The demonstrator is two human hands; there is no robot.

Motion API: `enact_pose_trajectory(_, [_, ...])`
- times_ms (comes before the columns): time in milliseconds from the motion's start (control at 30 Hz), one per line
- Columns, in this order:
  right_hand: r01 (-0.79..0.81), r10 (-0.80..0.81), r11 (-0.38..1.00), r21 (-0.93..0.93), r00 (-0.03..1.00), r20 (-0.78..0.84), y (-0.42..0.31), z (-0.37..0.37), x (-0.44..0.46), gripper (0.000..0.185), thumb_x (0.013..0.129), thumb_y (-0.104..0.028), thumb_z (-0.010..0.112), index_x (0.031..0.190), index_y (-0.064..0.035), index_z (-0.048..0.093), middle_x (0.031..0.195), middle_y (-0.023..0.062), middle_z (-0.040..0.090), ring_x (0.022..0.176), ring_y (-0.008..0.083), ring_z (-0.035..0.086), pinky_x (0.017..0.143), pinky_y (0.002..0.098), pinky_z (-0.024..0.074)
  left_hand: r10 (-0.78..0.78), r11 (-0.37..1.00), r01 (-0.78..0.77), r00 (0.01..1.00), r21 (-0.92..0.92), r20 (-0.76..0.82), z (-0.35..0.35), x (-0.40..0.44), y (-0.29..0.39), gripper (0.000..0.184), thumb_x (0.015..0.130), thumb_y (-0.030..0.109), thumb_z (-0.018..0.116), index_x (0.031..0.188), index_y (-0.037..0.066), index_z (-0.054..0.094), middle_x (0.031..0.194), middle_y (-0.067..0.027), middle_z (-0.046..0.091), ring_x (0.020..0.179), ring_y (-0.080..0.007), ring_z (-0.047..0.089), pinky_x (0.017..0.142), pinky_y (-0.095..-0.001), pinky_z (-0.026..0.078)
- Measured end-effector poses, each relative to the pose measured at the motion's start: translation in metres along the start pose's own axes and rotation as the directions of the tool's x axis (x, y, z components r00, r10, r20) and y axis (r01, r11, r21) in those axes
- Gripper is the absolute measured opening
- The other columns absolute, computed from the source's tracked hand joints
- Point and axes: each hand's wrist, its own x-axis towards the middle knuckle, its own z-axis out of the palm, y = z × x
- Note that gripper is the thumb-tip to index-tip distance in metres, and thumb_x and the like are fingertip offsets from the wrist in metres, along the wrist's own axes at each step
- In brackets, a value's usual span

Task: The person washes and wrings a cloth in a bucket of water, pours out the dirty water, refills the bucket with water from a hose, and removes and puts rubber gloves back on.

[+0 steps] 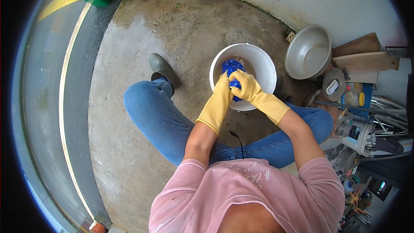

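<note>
Bunched blue cloth [233, 65] at the mouth of the white bucket [266, 67], long axis pointing away from the body. Right hand [244, 84]: gloved fingers folded round it. Left hand [222, 82] touches its left side; finger closure hidden, cannot tell.

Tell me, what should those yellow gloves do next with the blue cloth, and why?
I'd probably give the blue cloth a gentle squeeze. The left hand and right hand are both gripping it, bunched up, and it's within the round opening of the white bucket, so any drips should likely land inside.
</note>
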Motion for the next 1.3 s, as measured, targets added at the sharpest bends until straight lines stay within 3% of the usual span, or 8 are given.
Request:
enact_pose_trajectory(167, [-0.021, 0.021, 0.998, -0.056, 1.000, 0.004, 0.033, 0.010, 0.001, 0.026, 0.075, -0.021, 0.066, 0.096, -0.0108, 0.057, 0.088, 0.0143, 0.066, 0.082, 0.0374, 0.065, 0.071, 0.0460, 0.0522, 0.023, 0.994, -0.011, 0.993, 0.109, -0.115, 0.019, -0.021, 0.009, 0.047, 0.093, 0.030, 0.060, 0.127, -0.001, 0.055, 0.113, -0.0153, 0.066, 0.097, -0.0275, 0.068, 0.082, -0.0408, 0.057])
enact_pose_trajectory(400, [-0.598, 0.691, 0.702, -0.387, 0.704, 0.166, 0.104, -0.009, 0.024, 0.041, 0.084, -0.035, 0.061, 0.114, -0.0067, 0.066, 0.103, 0.0221, 0.070, 0.100, 0.0403, 0.066, 0.090, 0.0493, 0.0507, 0.020, 0.916, 0.138, 0.922, 0.377, -0.386, 0.053, -0.044, 0.027, 0.046, 0.085, 0.026, 0.064, 0.123, 0.000, 0.058, 0.109, -0.0157, 0.067, 0.096, -0.0282, 0.065, 0.087, -0.0390, 0.053])
enact_pose_trajectory(667, [-0.533, 0.784, 0.600, -0.597, 0.539, 0.307, 0.135, 0.021, 0.025, 0.062, 0.082, -0.020, 0.074, 0.136, -0.0064, 0.047, 0.126, 0.0186, 0.062, 0.119, 0.0394, 0.058, 0.101, 0.0457, 0.0475, 0.190, 0.806, 0.182, 0.823, 0.564, -0.536, 0.069, -0.053, 0.038, 0.079, 0.084, 0.033, 0.069, 0.151, 0.007, 0.035, 0.156, -0.0181, 0.034, 0.143, -0.0314, 0.035, 0.113, -0.0451, 0.034])
enact_pose_trajectory(767, [-0.178, 0.700, 0.671, -0.720, 0.472, 0.536, 0.141, 0.054, 0.014, 0.060, 0.086, -0.021, 0.070, 0.139, -0.0090, 0.045, 0.131, 0.0186, 0.058, 0.122, 0.0395, 0.057, 0.101, 0.0459, 0.0480, 0.185, 0.817, 0.178, 0.820, 0.549, -0.541, 0.070, -0.053, 0.036, 0.078, 0.085, 0.034, 0.069, 0.151, 0.008, 0.036, 0.156, -0.0171, 0.035, 0.143, -0.0315, 0.034, 0.114, -0.0451, 0.032])
enact_pose_trajectory(900, [-0.727, 0.931, 0.366, -0.581, 0.290, 0.223, 0.172, 0.066, 0.030, 0.042, 0.097, -0.025, 0.053, 0.138, -0.0154, 0.052, 0.144, 0.0159, 0.048, 0.128, 0.0370, 0.054, 0.104, 0.0481, 0.0461, 0.171, 0.808, 0.207, 0.814, 0.553, -0.555, 0.066, -0.048, 0.037, 0.076, 0.086, 0.034, 0.068, 0.150, 0.008, 0.038, 0.155, -0.0152, 0.036, 0.144, -0.0313, 0.033, 0.114, -0.0445, 0.031])
enact_pose_trajectory(1100, [-0.229, 0.736, 0.619, -0.751, 0.503, 0.454, 0.148, 0.047, 0.005, 0.045, 0.095, -0.036, 0.056, 0.136, -0.0171, 0.056, 0.126, 0.0157, 0.064, 0.122, 0.0318, 0.060, 0.100, 0.0430, 0.0494, 0.055, 0.899, 0.161, 0.882, 0.408, -0.469, 0.072, -0.060, 0.040, 0.071, 0.088, 0.032, 0.066, 0.149, 0.008, 0.039, 0.155, -0.0141, 0.037, 0.143, -0.0310, 0.034, 0.114, -0.0450, 0.031])
enact_pose_trajectory(1133, [-0.771, 0.952, 0.302, -0.561, 0.279, 0.129, 0.160, 0.050, 0.018, 0.046, 0.087, -0.025, 0.068, 0.132, -0.0211, 0.059, 0.119, 0.0146, 0.068, 0.116, 0.0305, 0.063, 0.096, 0.0407, 0.0517, 0.072, 0.885, 0.143, 0.898, 0.444, -0.434, 0.071, -0.061, 0.042, 0.071, 0.087, 0.031, 0.067, 0.149, 0.009, 0.039, 0.155, -0.0140, 0.037, 0.143, -0.0308, 0.034, 0.114, -0.0446, 0.032])
enact_pose_trajectory(1300, [-0.404, 0.648, 0.757, -0.514, 0.565, 0.510, 0.044, -0.032, 0.050, 0.045, 0.078, -0.008, 0.072, 0.120, -0.0176, 0.062, 0.117, 0.0147, 0.067, 0.107, 0.0336, 0.065, 0.087, 0.0429, 0.0530, 0.107, 0.766, 0.067, 0.967, 0.640, -0.229, 0.059, -0.053, 0.043, 0.075, 0.083, 0.013, 0.067, 0.151, 0.010, 0.036, 0.151, -0.0178, 0.042, 0.135, -0.0322, 0.044, 0.107, -0.0413, 0.041])
